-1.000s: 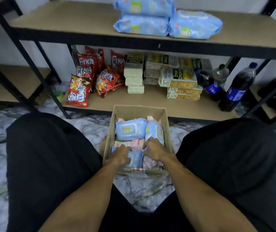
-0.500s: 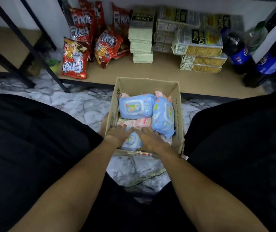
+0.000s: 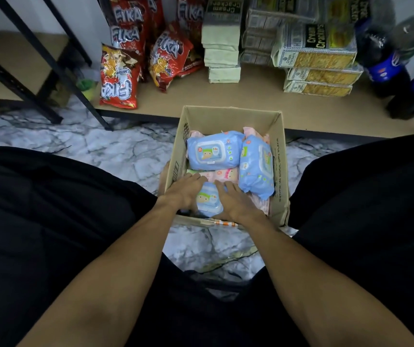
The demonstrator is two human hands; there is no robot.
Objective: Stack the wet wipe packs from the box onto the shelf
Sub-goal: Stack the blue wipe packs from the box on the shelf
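floor [image 3: 115,156]: box [image 3: 280,169] | shelf [image 3: 251,96]: snack bags [image 3: 119,78], cracker packs [image 3: 318,58], bottles [image 3: 381,68]

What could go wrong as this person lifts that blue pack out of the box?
The hands, left and right, press the near blue pack from both sides; such a soft pack might slip. The blue pack on the right lies tilted over the pink packs and could shift. The cardboard box might drag along.

White marbled floor [image 3: 115,156], black-framed rack [image 3: 58,58], white wall [image 3: 38,13].
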